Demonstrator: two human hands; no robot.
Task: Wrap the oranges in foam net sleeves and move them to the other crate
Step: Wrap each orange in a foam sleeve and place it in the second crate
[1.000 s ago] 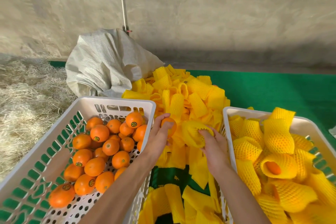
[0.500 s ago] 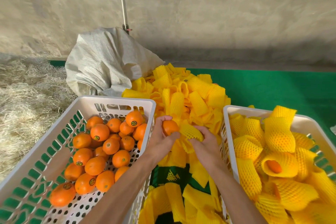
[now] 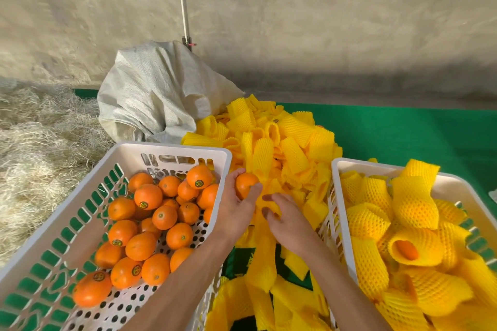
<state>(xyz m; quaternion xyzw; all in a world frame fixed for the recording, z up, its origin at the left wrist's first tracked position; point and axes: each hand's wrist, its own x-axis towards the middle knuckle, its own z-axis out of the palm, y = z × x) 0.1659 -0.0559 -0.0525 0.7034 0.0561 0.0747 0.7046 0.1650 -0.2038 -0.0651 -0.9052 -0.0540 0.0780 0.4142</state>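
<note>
The left hand [image 3: 236, 207] grips a bare orange [image 3: 245, 184] just right of the left crate [image 3: 172, 149], which holds loose oranges [image 3: 150, 220]. The right hand [image 3: 289, 220] pinches a flat yellow foam sleeve [image 3: 270, 205] from the sleeve pile [image 3: 282, 148] between the crates. The right crate [image 3: 339, 169] holds sleeved oranges [image 3: 414, 201]. A white sack [image 3: 158, 94] lies far left.

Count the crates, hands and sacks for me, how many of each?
Crates: 2, left crate, right crate
Hands: 2, left hand holding an orange, right hand pinching a foam sleeve
Sacks: 1, white sack
Total: 5
</note>
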